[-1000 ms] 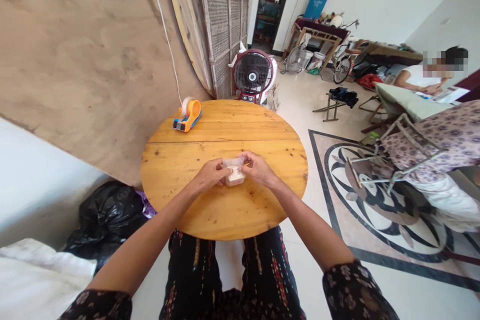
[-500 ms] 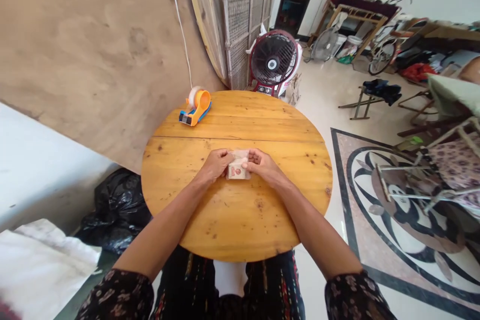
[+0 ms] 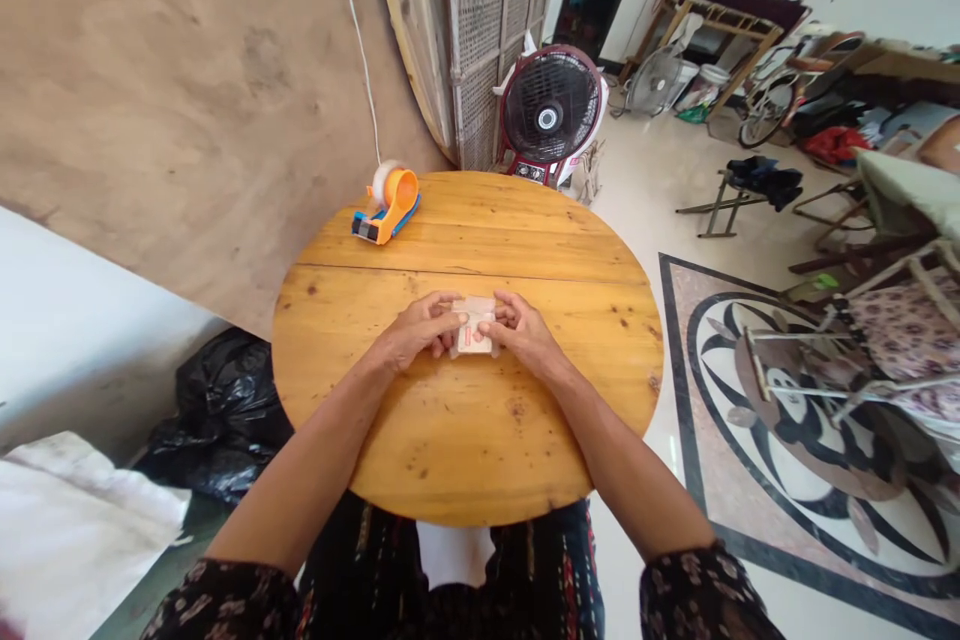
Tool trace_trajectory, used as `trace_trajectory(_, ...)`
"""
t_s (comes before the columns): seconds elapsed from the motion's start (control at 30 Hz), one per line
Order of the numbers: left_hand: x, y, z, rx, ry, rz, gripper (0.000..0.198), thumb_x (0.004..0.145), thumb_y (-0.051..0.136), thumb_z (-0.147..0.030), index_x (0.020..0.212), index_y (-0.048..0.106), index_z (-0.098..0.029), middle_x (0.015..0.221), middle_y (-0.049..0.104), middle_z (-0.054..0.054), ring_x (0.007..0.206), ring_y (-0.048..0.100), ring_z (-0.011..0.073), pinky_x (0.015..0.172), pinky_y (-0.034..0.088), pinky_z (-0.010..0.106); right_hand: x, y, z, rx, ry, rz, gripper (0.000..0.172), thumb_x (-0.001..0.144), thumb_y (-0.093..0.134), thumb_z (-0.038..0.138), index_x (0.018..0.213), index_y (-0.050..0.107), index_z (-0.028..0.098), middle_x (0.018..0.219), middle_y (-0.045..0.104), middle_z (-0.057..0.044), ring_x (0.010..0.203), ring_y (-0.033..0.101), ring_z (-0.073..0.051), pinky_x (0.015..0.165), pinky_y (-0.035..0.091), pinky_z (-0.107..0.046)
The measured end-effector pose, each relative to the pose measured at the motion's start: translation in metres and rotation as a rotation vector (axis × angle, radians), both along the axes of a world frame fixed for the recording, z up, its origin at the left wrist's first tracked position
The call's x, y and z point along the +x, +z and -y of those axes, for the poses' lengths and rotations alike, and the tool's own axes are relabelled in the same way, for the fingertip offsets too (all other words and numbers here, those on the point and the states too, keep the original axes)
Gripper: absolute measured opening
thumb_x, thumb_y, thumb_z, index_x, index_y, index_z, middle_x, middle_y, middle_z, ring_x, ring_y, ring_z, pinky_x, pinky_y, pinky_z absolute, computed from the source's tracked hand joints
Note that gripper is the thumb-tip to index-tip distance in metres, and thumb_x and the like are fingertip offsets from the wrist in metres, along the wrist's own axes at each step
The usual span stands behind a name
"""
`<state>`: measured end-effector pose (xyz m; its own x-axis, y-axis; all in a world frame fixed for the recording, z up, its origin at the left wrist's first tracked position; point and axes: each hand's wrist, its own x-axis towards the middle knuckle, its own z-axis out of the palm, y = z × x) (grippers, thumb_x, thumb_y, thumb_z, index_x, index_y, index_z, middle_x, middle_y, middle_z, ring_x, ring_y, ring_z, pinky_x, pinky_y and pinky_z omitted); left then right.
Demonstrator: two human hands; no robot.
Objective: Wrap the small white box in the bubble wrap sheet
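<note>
A small pale box (image 3: 475, 344) with red print, in clear plastic wrap, is at the middle of the round wooden table (image 3: 480, 440). My left hand (image 3: 424, 328) grips its left side, the thumb lying on the top face. From the right, my right hand (image 3: 525, 332) holds the other side with its thumb pressed on the front and its fingers curled behind. Part of the plastic stands out past the box's far edge. Fingertips hide the box's sides, and its underside is out of sight.
An orange and blue tape dispenser (image 3: 390, 206) with a roll of tape stands at the table's far left. Behind the table is a dark red fan (image 3: 551, 115). A plywood board (image 3: 187, 70) leans at the left, above a black plastic bag (image 3: 225, 410).
My left thumb has moved onto the top of the box, and the left fingers have spread more. The plastic at the far edge lies flatter. The view has shifted slightly.
</note>
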<state>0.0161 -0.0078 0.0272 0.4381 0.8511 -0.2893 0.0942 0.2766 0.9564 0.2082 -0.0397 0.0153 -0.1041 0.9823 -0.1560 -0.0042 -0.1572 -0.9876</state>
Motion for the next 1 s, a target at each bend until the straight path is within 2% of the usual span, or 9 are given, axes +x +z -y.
trace_trajectory(0.07, -0.003, 0.0, 0.001, 0.137, 0.074, -0.137, 0.063, 0.07, 0.07, -0.038, 0.123, 0.045, -0.016, 0.089, 0.06, 0.004, 0.055, 0.053, 0.0091, 0.043, 0.039, 0.02, 0.0, 0.0, 0.001, 0.011, -0.018, 0.019, 0.081, 0.067, 0.077, 0.038, 0.134, 0.037, 0.016, 0.102, 0.066, -0.01, 0.085, 0.065, -0.02, 0.073, 0.053, -0.034)
trace_trajectory(0.17, -0.006, 0.002, 0.004, 0.452, 0.162, -0.358, 0.052, 0.068, 0.071, -0.035, 0.114, 0.053, -0.018, 0.102, 0.058, 0.005, 0.06, 0.052, 0.0082, 0.055, 0.044, 0.023, 0.0, -0.003, 0.001, 0.058, -0.035, 0.062, 0.08, 0.068, 0.076, 0.038, 0.134, 0.038, 0.017, 0.105, 0.066, -0.01, 0.089, 0.065, -0.02, 0.08, 0.052, -0.037)
trace_trajectory(0.33, -0.001, 0.002, 0.01, 0.775, 0.016, -0.412, 0.03, 0.076, 0.066, -0.036, 0.1, 0.065, -0.019, 0.098, 0.06, 0.004, 0.066, 0.053, 0.0104, 0.063, 0.045, 0.024, 0.004, -0.01, -0.001, 0.1, -0.043, 0.185, 0.078, 0.07, 0.074, 0.042, 0.136, 0.039, 0.019, 0.103, 0.067, -0.008, 0.09, 0.065, -0.021, 0.083, 0.051, -0.038)
trace_trajectory(0.43, 0.004, -0.001, 0.01, 0.755, -0.043, -0.415, 0.03, 0.08, 0.062, -0.037, 0.101, 0.066, -0.017, 0.095, 0.061, 0.004, 0.064, 0.052, 0.0108, 0.062, 0.043, 0.024, 0.006, -0.012, -0.002, 0.123, -0.032, 0.274, 0.075, 0.074, 0.071, 0.044, 0.137, 0.04, 0.018, 0.103, 0.067, -0.009, 0.092, 0.064, -0.021, 0.085, 0.05, -0.038)
trace_trajectory(0.57, 0.006, -0.004, 0.007, 0.618, -0.042, -0.355, 0.031, 0.08, 0.061, -0.039, 0.102, 0.067, -0.018, 0.085, 0.059, 0.002, 0.062, 0.051, 0.0108, 0.058, 0.041, 0.023, 0.01, -0.009, 0.0, 0.192, 0.009, 0.373, 0.058, 0.081, 0.063, 0.045, 0.13, 0.049, 0.019, 0.107, 0.066, -0.009, 0.097, 0.062, -0.022, 0.089, 0.048, -0.038)
trace_trajectory(0.67, 0.006, -0.004, 0.007, 0.537, -0.058, -0.292, 0.033, 0.08, 0.062, -0.042, 0.102, 0.067, -0.018, 0.087, 0.059, 0.002, 0.064, 0.052, 0.0109, 0.058, 0.042, 0.022, 0.016, 0.001, 0.003, 0.231, -0.02, 0.443, 0.047, 0.081, 0.062, 0.044, 0.121, 0.056, 0.02, 0.112, 0.064, -0.009, 0.099, 0.06, -0.022, 0.088, 0.047, -0.038)
trace_trajectory(0.77, 0.006, -0.002, 0.007, 0.526, -0.047, -0.29, 0.033, 0.079, 0.063, -0.042, 0.102, 0.067, -0.018, 0.088, 0.058, 0.003, 0.065, 0.052, 0.0109, 0.059, 0.043, 0.023, 0.021, 0.013, 0.004, 0.255, -0.06, 0.512, 0.041, 0.078, 0.065, 0.041, 0.112, 0.061, 0.019, 0.106, 0.065, -0.008, 0.088, 0.06, -0.021, 0.082, 0.047, -0.036)
trace_trajectory(0.87, 0.006, -0.002, 0.008, 0.546, -0.055, -0.301, 0.031, 0.079, 0.063, -0.04, 0.1, 0.065, -0.017, 0.087, 0.057, 0.003, 0.065, 0.052, 0.011, 0.059, 0.043, 0.023, 0.02, 0.019, 0.005, 0.308, 0.006, 0.535, 0.039, 0.075, 0.069, 0.037, 0.109, 0.063, 0.018, 0.099, 0.064, -0.007, 0.084, 0.059, -0.019, 0.079, 0.047, -0.033)
trace_trajectory(1.0, 0.006, -0.003, 0.009, 0.57, -0.062, -0.321, 0.029, 0.08, 0.063, -0.04, 0.097, 0.063, -0.017, 0.084, 0.054, 0.002, 0.064, 0.05, 0.0105, 0.057, 0.042, 0.022, 0.016, 0.01, 0.005, 0.319, 0.129, 0.489, 0.038, 0.076, 0.068, 0.037, 0.11, 0.064, 0.019, 0.094, 0.064, -0.005, 0.084, 0.059, -0.018, 0.076, 0.046, -0.03)
